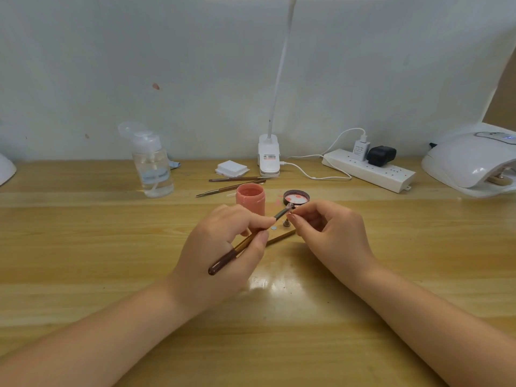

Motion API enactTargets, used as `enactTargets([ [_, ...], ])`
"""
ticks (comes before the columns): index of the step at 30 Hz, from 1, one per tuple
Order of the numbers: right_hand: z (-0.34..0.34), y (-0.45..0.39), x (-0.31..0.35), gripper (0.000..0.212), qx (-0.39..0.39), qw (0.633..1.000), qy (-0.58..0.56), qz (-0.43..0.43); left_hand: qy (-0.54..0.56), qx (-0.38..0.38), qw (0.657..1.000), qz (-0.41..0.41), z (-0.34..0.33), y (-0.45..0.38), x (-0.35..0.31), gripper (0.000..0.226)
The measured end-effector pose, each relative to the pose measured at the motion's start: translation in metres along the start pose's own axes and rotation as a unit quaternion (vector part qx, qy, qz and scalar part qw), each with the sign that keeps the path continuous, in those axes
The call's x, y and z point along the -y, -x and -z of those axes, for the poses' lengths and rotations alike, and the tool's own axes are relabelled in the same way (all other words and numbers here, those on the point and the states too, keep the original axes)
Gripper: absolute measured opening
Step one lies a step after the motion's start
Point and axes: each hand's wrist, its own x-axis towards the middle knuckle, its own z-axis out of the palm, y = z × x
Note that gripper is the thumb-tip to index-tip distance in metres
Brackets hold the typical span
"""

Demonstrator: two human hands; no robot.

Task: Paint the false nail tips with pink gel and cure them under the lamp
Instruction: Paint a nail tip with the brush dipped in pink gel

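Note:
My left hand (223,247) grips a brown-handled brush (237,251), its bristle end reaching up to my right hand. My right hand (326,230) pinches a small false nail tip (293,213) between thumb and forefinger, mostly hidden by the fingers. Behind the hands stands an open jar of pink gel (250,201), and its dark lid (296,197) lies beside it, smeared with pink. A wooden strip (280,237) with a small stud holder (286,223) lies under the hands. The white curing lamp (472,163) sits at the far right.
A clear pump bottle (152,166) stands back left. Two more brushes (231,183) and a stack of white pads (231,168) lie behind the jar. A clip desk lamp (268,157) and a power strip (368,170) with cables line the wall.

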Motion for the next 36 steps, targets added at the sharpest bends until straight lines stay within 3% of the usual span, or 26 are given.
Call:
enactTargets([
  [16,-0.0001,-0.0001,-0.0020,0.006,0.004,1.000,-0.012,-0.004,0.007,-0.032,0.999,0.009,0.0004,0.0008,-0.0023,0.017],
  [31,0.0005,0.0007,-0.0020,0.008,0.010,0.999,-0.040,0.000,0.030,0.002,0.999,0.016,-0.0003,0.0017,-0.0038,0.021],
  [36,0.0002,0.0000,-0.0022,0.007,0.004,0.999,-0.042,0.010,0.043,-0.031,0.998,0.016,0.0017,0.0014,-0.0020,0.023],
])
